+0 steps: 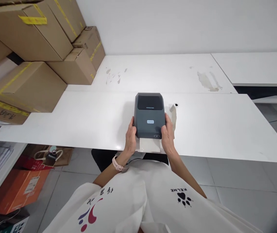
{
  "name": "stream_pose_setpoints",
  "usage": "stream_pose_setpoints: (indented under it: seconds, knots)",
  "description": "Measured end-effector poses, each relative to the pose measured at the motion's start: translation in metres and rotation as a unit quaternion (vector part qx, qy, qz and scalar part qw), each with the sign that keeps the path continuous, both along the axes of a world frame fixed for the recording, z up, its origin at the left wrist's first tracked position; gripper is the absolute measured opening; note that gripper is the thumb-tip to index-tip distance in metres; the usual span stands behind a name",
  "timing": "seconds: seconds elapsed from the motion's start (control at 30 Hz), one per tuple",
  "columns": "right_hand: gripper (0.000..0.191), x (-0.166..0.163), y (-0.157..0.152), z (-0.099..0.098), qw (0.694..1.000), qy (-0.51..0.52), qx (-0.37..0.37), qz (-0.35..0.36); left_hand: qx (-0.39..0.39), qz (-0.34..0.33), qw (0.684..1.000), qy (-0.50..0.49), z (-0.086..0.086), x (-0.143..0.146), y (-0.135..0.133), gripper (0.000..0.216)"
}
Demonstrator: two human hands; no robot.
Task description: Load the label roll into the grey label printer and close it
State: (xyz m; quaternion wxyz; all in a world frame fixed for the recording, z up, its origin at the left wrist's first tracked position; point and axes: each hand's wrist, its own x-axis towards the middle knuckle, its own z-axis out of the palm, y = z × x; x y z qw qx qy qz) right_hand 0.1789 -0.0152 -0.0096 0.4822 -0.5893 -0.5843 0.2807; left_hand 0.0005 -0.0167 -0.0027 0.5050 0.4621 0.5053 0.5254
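A dark grey label printer [149, 124] with a black window on its lid and a pale button is in front of me, over the white table [208, 126]. My left hand [130, 137] grips its left side, thumb along the front corner. On the opposite side my right hand [167, 134] holds it the same way. White label paper [150, 145] shows below the printer's front edge, near the table's edge. Just right of the printer lies a small paper roll [175, 105] with a loose strip running towards my right hand. I cannot tell whether the printer rests on the table.
Cardboard boxes [28, 85] with yellow tape are stacked on the left. Behind the table stands a white wall [177, 26]. Peeled patches [208, 81] mark the rear tabletop. An orange box [19, 191] and a brown paper bag [64, 157] are low at left.
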Motion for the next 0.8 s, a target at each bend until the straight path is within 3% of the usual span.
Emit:
stream_pose_setpoints:
  seconds: [0.5,0.57,0.67,0.8]
  knots:
    - [0.071,0.003,0.001,0.013,0.999,-0.015,-0.021,0.029,0.022,0.014,0.998,0.059,0.005,-0.003,0.002,0.066]
    - [0.072,0.007,0.005,0.025,0.998,-0.038,0.003,0.047,0.048,0.006,0.998,0.051,0.014,-0.007,0.01,0.067]
    - [0.071,0.012,0.027,0.058,0.993,-0.06,0.081,0.069,0.106,-0.02,0.994,0.034,0.033,-0.016,0.034,0.066]
    - [0.078,0.015,0.091,0.116,0.978,-0.071,0.187,0.06,0.113,0.01,0.99,0.087,0.046,-0.021,0.073,0.05]
